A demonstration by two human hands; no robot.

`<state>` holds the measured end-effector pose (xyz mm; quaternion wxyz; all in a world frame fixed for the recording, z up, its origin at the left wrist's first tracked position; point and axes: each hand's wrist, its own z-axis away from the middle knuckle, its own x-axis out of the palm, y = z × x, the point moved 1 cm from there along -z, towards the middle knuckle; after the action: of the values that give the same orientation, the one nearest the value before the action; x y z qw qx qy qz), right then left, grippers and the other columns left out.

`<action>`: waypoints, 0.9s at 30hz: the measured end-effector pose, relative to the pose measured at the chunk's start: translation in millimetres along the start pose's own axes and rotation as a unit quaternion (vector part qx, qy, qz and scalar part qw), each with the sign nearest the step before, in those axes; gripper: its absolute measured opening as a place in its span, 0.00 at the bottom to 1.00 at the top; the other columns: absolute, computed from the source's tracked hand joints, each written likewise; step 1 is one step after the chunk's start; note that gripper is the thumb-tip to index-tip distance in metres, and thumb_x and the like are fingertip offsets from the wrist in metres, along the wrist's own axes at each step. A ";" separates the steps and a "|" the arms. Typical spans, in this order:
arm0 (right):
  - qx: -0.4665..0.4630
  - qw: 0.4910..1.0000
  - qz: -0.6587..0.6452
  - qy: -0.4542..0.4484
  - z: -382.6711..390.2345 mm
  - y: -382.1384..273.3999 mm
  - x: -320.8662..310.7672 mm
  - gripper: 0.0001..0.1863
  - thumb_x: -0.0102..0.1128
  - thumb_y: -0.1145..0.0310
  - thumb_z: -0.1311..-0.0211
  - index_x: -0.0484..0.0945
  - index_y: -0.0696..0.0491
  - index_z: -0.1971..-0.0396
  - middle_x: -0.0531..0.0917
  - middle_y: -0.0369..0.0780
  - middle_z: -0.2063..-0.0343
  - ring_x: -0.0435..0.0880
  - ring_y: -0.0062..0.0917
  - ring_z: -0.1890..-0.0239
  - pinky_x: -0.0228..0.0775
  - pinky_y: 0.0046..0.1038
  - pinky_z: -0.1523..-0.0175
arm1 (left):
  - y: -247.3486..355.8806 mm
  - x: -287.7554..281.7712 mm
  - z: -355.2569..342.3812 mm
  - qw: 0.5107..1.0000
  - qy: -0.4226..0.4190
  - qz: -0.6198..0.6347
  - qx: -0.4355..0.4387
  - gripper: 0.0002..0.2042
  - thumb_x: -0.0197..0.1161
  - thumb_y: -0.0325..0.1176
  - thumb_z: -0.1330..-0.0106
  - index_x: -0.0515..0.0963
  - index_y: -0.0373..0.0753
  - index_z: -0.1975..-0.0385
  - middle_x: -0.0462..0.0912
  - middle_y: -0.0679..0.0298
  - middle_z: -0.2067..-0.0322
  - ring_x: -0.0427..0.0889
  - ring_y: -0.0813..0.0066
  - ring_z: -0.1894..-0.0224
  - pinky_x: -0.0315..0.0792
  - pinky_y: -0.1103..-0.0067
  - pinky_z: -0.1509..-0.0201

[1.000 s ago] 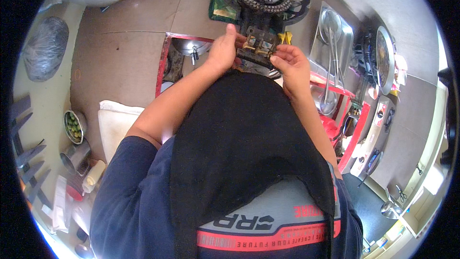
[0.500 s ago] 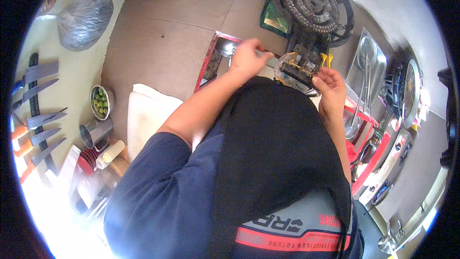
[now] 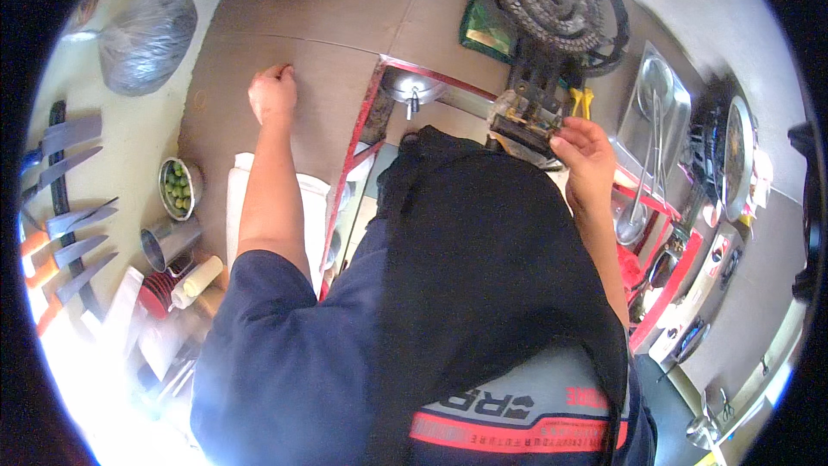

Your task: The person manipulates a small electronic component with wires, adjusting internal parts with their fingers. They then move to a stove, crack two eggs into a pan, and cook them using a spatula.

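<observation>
Over the brown tabletop point(image 3: 224, 91) to the left, my left hand point(image 3: 273, 93) is closed with its fingers curled; whether anything is in them is hidden. My right hand point(image 3: 586, 154) pinches the right end of a dark bar-shaped fitting point(image 3: 524, 131) on the front of a gas burner point(image 3: 552, 2). Blackened and round, the burner has several rings and an outer frame, and a clear plastic piece hangs by its front. Beside my right fingers are yellow handles point(image 3: 582, 103), perhaps of a tool. My black apron point(image 3: 509, 250) covers the area just below.
A red-edged frame point(image 3: 366, 112) surrounds an opening with a metal bowl-like piece point(image 3: 414, 86). Left stand a bowl of green fruit point(image 3: 177, 190), a metal cup point(image 3: 171, 243) and wall-hung knives point(image 3: 73, 181). A white cloth point(image 3: 267, 216) lies nearby. Rightward are a metal tray point(image 3: 651, 112) and ladles.
My left hand has left the burner's front and swung left over the tabletop. The right hand stays at the burner's fitting. The view has shifted slightly.
</observation>
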<state>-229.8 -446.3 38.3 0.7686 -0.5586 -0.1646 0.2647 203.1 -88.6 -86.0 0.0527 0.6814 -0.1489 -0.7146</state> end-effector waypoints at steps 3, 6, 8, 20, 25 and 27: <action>0.000 1.000 0.013 0.004 2.5 -4.5 -4.7 0.26 0.76 0.86 0.45 0.82 0.59 0.44 0.87 0.42 0.56 0.87 0.27 0.54 0.83 0.29 0.46 | 25.6 1.6 16.5 0.996 0.029 0.084 0.007 0.16 0.68 0.46 0.28 0.92 0.43 0.51 0.93 0.52 0.57 0.92 0.47 0.52 0.84 0.60 0.41; -0.003 1.000 -0.014 0.005 3.6 -10.6 -9.7 0.27 0.76 0.86 0.45 0.82 0.60 0.43 0.87 0.42 0.57 0.87 0.27 0.55 0.83 0.29 0.46 | 88.3 18.2 65.9 0.934 -0.116 0.335 0.043 0.15 0.72 0.40 0.29 0.91 0.36 0.52 0.95 0.57 0.61 0.93 0.68 0.59 0.84 0.72 0.53; -0.008 1.000 -0.022 0.003 5.5 -18.4 -13.6 0.27 0.76 0.86 0.45 0.81 0.60 0.43 0.87 0.42 0.57 0.87 0.27 0.55 0.83 0.29 0.46 | 142.8 30.3 119.5 0.827 -0.290 0.479 0.059 0.13 0.72 0.37 0.28 0.91 0.35 0.52 0.92 0.64 0.64 0.87 0.77 0.65 0.80 0.77 0.60; -0.023 0.999 -0.014 -0.020 19.3 -57.7 -32.9 0.24 0.74 0.86 0.42 0.81 0.61 0.45 0.87 0.42 0.58 0.87 0.26 0.56 0.83 0.28 0.45 | 313.2 50.8 257.7 0.380 -0.679 0.617 -0.123 0.12 0.56 0.41 0.16 0.83 0.44 0.46 0.86 0.69 0.60 0.78 0.78 0.67 0.71 0.76 0.65; -0.026 0.999 -0.010 -0.015 16.6 -60.7 -41.1 0.24 0.75 0.86 0.43 0.81 0.61 0.45 0.87 0.41 0.59 0.87 0.25 0.56 0.82 0.28 0.45 | 330.2 65.6 265.8 0.258 -0.743 0.612 -0.081 0.13 0.57 0.48 0.16 0.83 0.50 0.47 0.87 0.74 0.58 0.77 0.81 0.66 0.69 0.79 0.66; -0.022 0.999 -0.016 -0.017 16.4 -60.4 -40.8 0.23 0.75 0.86 0.42 0.81 0.61 0.46 0.88 0.41 0.59 0.87 0.25 0.56 0.83 0.28 0.46 | 334.4 66.4 270.6 0.211 -0.742 0.634 -0.058 0.11 0.60 0.44 0.18 0.84 0.48 0.48 0.87 0.73 0.61 0.75 0.83 0.69 0.67 0.81 0.68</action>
<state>-258.2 -472.1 102.4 0.7574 -0.5682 -0.1919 0.2582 -111.8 -386.6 -47.2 0.3932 -0.4841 -0.4614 -0.6311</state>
